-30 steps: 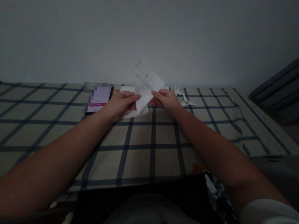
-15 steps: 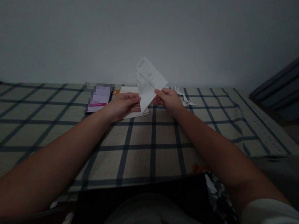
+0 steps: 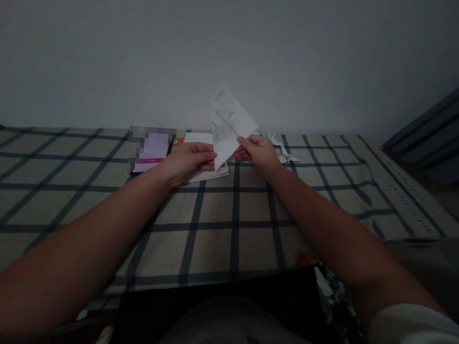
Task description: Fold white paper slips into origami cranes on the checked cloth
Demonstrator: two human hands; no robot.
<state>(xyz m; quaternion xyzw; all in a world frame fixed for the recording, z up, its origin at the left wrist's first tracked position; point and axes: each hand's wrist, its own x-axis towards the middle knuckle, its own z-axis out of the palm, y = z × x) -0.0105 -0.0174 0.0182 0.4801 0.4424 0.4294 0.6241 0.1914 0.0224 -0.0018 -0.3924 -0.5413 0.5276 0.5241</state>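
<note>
Between my two hands a sheet of white paper point(image 3: 233, 119) with faint printing is held up, creased and partly folded over. My left hand point(image 3: 193, 161) pinches its lower left edge between thumb and fingers. At the right edge, my right hand point(image 3: 257, 152) grips the paper the same way. Below and behind my left hand lies a flat stack of white paper point(image 3: 209, 176), partly covered by that hand. Just past my right hand rest folded white paper pieces point(image 3: 288, 154) with pointed ends.
A phone point(image 3: 152, 148) with a lilac, partly blurred screen lies left of the paper stack. A checked cloth point(image 3: 213, 239) covers the table, which meets a plain wall point(image 3: 238, 47). Grey curtain folds point(image 3: 440, 129) hang at the right.
The held paper has shifted very slightly, its lower tip moving a little left with small flexing. Both hands keep their hold in nearly the same place.
</note>
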